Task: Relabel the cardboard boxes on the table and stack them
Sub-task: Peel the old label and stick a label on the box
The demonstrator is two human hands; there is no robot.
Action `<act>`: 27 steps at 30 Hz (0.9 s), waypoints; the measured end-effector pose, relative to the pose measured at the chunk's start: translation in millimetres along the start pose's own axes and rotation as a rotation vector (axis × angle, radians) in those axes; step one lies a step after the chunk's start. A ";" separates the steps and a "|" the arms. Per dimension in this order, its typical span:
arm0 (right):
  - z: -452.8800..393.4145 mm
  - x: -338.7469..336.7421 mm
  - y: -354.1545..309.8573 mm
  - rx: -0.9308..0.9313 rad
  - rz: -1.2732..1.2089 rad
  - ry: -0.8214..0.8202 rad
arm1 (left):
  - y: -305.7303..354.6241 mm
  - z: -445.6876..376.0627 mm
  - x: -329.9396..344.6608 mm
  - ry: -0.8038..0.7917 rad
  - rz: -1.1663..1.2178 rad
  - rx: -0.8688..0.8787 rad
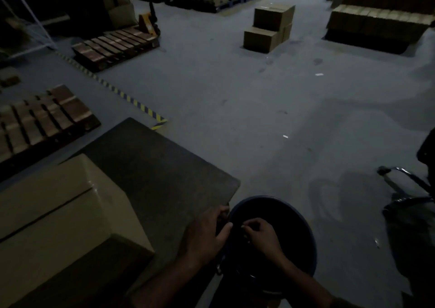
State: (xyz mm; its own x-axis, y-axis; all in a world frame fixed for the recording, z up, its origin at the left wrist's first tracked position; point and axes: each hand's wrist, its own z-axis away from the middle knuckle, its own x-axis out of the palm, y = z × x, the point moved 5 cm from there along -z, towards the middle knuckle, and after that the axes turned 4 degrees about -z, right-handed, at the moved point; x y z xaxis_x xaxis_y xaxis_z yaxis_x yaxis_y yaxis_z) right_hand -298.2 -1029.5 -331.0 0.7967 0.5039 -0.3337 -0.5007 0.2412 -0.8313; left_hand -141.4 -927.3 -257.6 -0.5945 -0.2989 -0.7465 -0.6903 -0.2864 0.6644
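Note:
A large tan cardboard box (54, 216) with a dark seam across its top stands at the near left on a dark table (155, 166). At the table's near right corner stands a dark round bin (294, 227). Both of my hands hover over the bin's left rim. My left hand (204, 232) has its fingers bent toward the rim at the table corner, the thumb stretched right. My right hand (261, 233) is over the bin with fingers curled, pinching something too small and dark to make out.
Wooden pallets (42, 121) lie left of the table, another (115, 46) farther back with a yellow pallet jack (147, 22). Two stacked cardboard boxes (270, 27) stand on the grey floor ahead. Box rows (381, 15) at far right. A dark chair (409, 204) stands at right.

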 end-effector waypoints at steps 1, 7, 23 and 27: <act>2.8 10.3 -21.3 -0.093 -0.023 -0.037 | 1.1 0.9 -15.4 0.046 -0.007 0.001; 50.4 83.1 -149.1 -0.449 -0.099 -0.208 | -6.6 33.4 -118.7 0.350 0.017 -0.036; 156.7 349.8 -269.2 -1.200 0.745 -0.480 | -219.7 161.8 -309.5 0.511 -0.291 -0.421; 161.2 376.5 -252.4 -1.308 0.956 -0.446 | -232.9 152.7 -297.4 0.362 -0.503 -0.343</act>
State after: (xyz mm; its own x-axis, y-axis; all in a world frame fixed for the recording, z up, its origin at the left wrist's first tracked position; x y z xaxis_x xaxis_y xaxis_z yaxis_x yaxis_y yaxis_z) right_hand 73.7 -767.0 -175.1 0.1272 0.2865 -0.9496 0.0666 -0.9577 -0.2800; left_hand 133.3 -632.7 -195.9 -0.0218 -0.3214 -0.9467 -0.6410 -0.7221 0.2600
